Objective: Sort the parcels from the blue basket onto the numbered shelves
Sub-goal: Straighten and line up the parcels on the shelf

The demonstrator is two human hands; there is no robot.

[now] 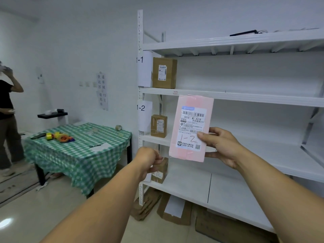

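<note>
My right hand (220, 148) grips a pink parcel (192, 106) upright in front of the white shelving unit; its label bears a handwritten "1-2". My left hand (147, 159) hovers just left of the parcel with fingers curled and nothing in it. A brown box (164, 73) stands on the shelf (245, 97) beside the "1-1" sign (142, 67). Beside the "1-2" sign (143, 114), another brown box (158, 126) stands on its shelf (263, 146). On the shelf below, a third brown box (161, 172) is partly hidden by my left hand. No blue basket is in view.
A table with a green checked cloth (77, 151) stands left of the shelves, holding tape rolls (57, 135), a pen and paper. A person (7, 120) stands at the far left. Flattened cardboard (175, 211) lies on the floor under the lowest shelf.
</note>
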